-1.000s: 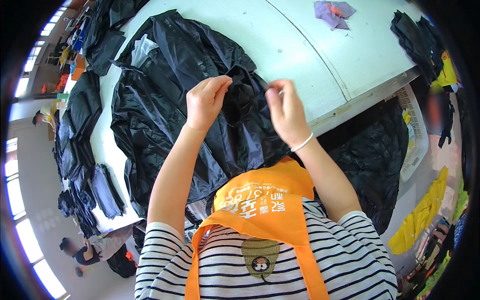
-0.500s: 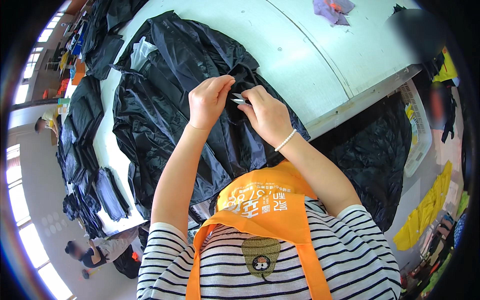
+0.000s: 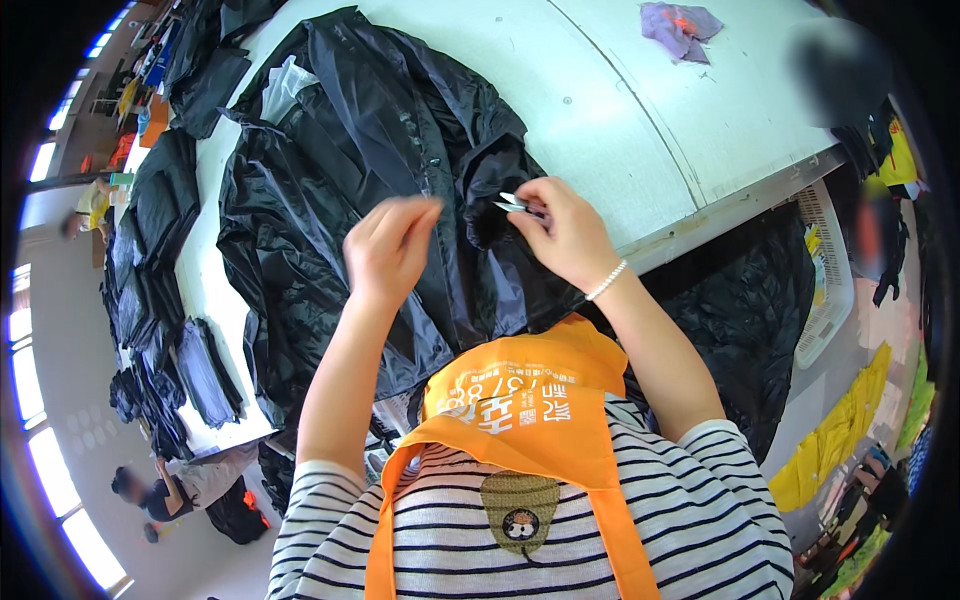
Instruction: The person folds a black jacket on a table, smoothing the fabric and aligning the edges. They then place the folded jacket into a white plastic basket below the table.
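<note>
A shiny black jacket [image 3: 350, 170] lies spread over the white table [image 3: 620, 110] in front of me. My right hand [image 3: 565, 235] pinches a fold of the black fabric and holds small metal snips [image 3: 515, 204] whose tips point left. My left hand [image 3: 388, 250] is raised just above the jacket, fingers pinched together at the tips; whether something thin is between them is too small to tell. An orange apron over a striped shirt fills the lower part of the view.
A purple cloth [image 3: 680, 22] lies at the table's far right. More black garments [image 3: 150, 230] are stacked along the table's left end. A white basket [image 3: 830, 270] and black fabric [image 3: 740, 320] sit below the table's right edge. A person [image 3: 170, 490] crouches at lower left.
My left hand has lifted off the jacket and moved left, away from the right hand. The right hand stays on the fold with the snips.
</note>
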`<control>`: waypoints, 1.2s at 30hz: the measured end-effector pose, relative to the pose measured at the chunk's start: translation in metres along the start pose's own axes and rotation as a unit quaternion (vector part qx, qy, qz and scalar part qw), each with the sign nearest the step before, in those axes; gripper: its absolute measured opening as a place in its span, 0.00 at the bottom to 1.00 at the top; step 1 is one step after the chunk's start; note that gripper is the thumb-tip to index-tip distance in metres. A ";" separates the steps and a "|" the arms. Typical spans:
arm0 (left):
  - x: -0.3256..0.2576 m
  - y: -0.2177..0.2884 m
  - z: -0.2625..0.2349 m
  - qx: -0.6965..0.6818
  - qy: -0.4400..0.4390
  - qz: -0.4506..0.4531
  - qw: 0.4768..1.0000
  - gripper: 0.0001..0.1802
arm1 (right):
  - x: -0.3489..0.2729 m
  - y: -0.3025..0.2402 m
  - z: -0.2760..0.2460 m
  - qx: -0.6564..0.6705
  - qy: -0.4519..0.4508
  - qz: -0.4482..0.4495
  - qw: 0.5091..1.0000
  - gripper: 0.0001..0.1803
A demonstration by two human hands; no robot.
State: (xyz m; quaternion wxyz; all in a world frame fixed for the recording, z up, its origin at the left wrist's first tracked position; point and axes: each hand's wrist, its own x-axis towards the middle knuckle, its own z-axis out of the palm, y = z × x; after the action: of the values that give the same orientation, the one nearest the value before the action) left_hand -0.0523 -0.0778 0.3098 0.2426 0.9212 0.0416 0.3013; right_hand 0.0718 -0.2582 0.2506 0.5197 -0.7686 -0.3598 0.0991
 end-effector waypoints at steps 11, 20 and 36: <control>-0.363 0.031 -0.107 0.248 -0.682 -0.308 0.615 0.12 | -0.020 0.044 -0.003 0.014 0.089 -0.013 0.996 0.26; -0.118 0.027 -0.027 0.179 -0.150 -0.177 0.956 0.10 | 0.021 0.045 0.041 -0.152 0.161 -0.023 0.975 0.12; 0.033 0.021 0.033 -0.164 -0.102 -0.011 0.981 0.23 | 0.002 -0.019 -0.041 0.230 0.102 0.051 0.966 0.05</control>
State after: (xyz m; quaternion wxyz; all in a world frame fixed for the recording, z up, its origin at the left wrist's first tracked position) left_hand -0.0079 -0.1030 0.3147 0.3965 0.8944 -0.0237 0.2057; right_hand 0.0865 -0.2832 0.2852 0.7108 -0.6516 -0.2324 0.1269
